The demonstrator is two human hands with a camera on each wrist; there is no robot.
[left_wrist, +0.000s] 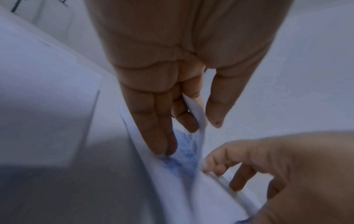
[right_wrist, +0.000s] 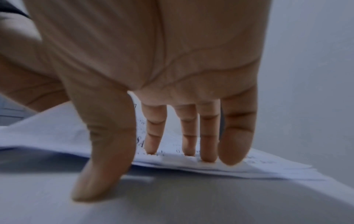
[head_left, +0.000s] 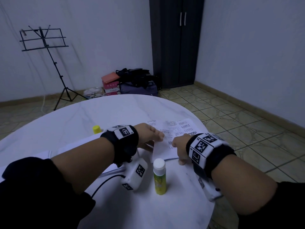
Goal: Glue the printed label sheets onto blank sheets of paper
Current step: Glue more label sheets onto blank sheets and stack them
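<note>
Label sheet (head_left: 179, 131) lies print-up on the counter (head_left: 82, 123), right of centre, over another sheet; whether that is the blank one I cannot tell. Long axis runs away from the person, slightly rightward.

Left hand (head_left: 148, 136) at the sheet's left edge. In the left wrist view the edge rises between thumb and fingers (left_wrist: 153, 121), which are straight and close together, tips down on a lower sheet where a blue smear shows (probably glue). The thumb lies along the lifted edge; a firm pinch is not evident.

Right hand (head_left: 179, 146) at the near edge: fingers (right_wrist: 208, 136) straight, slightly spread, tips pressing the paper; thumb down on the counter just beside the edge.

Judgement: step in hand is laying or aligning the label sheet over the glued one. Both hands are on it; the left holds the free edge, so lowering turns on it while the right anchors.

Glue stick (head_left: 159, 176) stands upright, just nearer than the sheet, between the wrists. Yellow cap (head_left: 96, 129) lies left, near the left wrist. No containers in view.
</note>
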